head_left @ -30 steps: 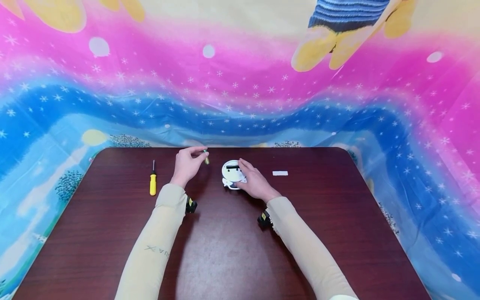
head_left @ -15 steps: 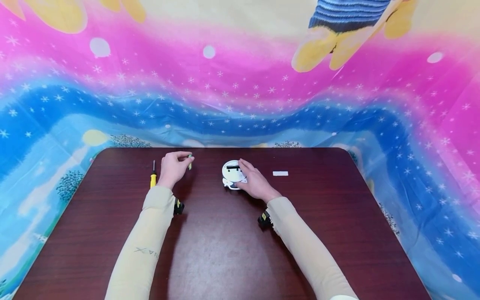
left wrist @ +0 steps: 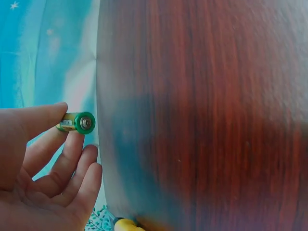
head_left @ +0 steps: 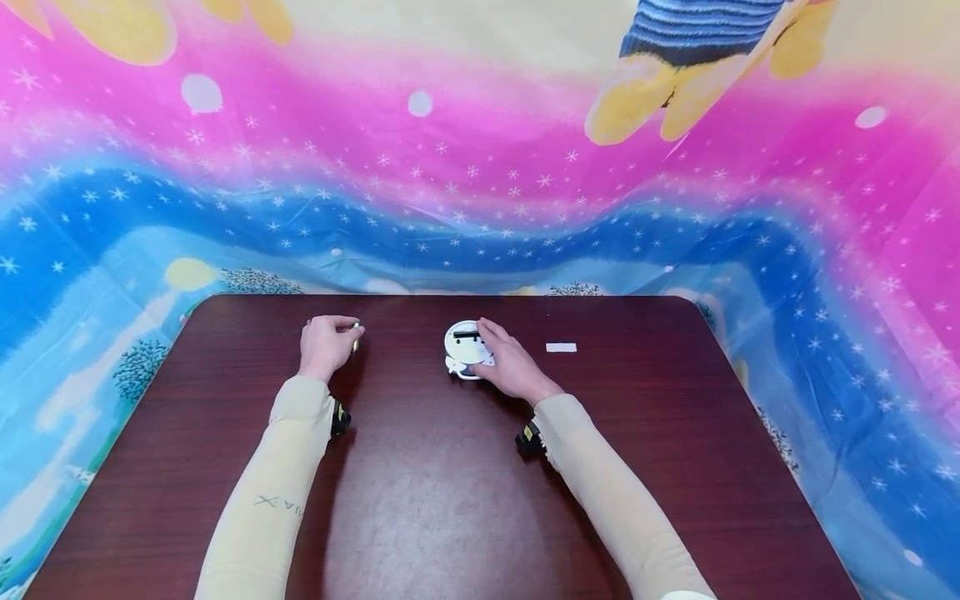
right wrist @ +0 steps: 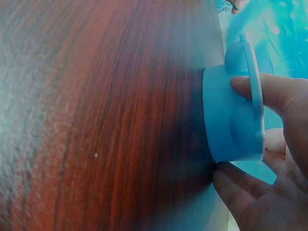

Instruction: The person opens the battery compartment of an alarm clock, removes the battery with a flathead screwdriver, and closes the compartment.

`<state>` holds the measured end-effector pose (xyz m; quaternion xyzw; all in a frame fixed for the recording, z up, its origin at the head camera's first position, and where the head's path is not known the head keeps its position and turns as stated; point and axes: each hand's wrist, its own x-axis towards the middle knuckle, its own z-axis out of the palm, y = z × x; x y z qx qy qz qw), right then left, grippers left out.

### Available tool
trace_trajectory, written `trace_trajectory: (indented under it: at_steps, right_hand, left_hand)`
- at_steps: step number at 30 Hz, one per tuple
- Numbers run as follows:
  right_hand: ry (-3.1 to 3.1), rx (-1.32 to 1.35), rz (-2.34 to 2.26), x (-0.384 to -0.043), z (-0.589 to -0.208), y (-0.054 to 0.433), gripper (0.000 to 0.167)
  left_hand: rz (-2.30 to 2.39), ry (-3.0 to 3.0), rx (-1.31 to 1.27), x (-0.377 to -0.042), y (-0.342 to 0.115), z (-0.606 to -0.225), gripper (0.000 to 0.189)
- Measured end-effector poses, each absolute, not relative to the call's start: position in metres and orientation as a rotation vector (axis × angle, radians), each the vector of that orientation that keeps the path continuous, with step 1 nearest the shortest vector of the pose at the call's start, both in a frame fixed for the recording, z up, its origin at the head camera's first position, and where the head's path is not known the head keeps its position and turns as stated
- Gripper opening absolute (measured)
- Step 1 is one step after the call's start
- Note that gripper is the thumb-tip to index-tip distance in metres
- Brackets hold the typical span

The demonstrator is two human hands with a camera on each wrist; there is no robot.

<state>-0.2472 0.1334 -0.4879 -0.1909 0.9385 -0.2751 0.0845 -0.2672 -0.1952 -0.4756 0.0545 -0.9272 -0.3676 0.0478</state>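
Observation:
My left hand pinches a green-and-gold battery between thumb and fingertips, above the left part of the table. In the left wrist view its metal button end faces the camera, and the other fingers are loosely bent. My right hand grips the right side of a small white twin-bell alarm clock, which lies with its back upward. A dark slot shows on that back. In the right wrist view, the thumb presses between the clock's two domes, beneath a thin handle, and fingers are around the other side.
A small white strip, perhaps a cover, lies right of the clock on the dark wooden table. The yellow handle of a screwdriver peeks in below the left hand; the head view hides it. A printed cloth hangs behind.
My left hand has moved left and slightly nearer with the battery, away from the clock, and now covers the screwdriver in the head view. The right hand and clock stay put.

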Motion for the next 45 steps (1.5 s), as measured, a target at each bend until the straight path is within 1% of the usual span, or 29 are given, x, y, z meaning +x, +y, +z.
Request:
trace_trajectory:
  at_steps: [18,24,30,34,42,45]
  right_hand:
    - [2.816,-0.573,-0.829,-0.248,-0.489,0.134,0.083]
    - [2.818,-0.563,-0.828,-0.249,-0.490,0.134,0.083]
    - [2.815,-0.562,-0.829,-0.248,-0.491,0.134,0.083]
    - [2.805,-0.547,-0.838,-0.247,-0.491,0.134,0.083]
    - [2.819,-0.550,-0.838,-0.246,-0.491,0.134,0.084]
    - [2.824,-0.554,-0.841,-0.247,-0.491,0.134,0.084]
  left_hand:
    - [-1.058,-2.891,0.393,-0.262,-0.209,-0.485,0.036]
    - [-1.023,-2.897,0.421,-0.259,-0.206,-0.482,0.039]
    - [-0.994,-2.920,0.416,-0.259,-0.204,-0.483,0.031]
    - [-0.978,-2.931,0.422,-0.259,-0.204,-0.484,0.029]
    - [-0.983,-2.941,0.440,-0.259,-0.204,-0.485,0.029]
    - [-0.975,-2.938,0.430,-0.260,-0.204,-0.485,0.032]
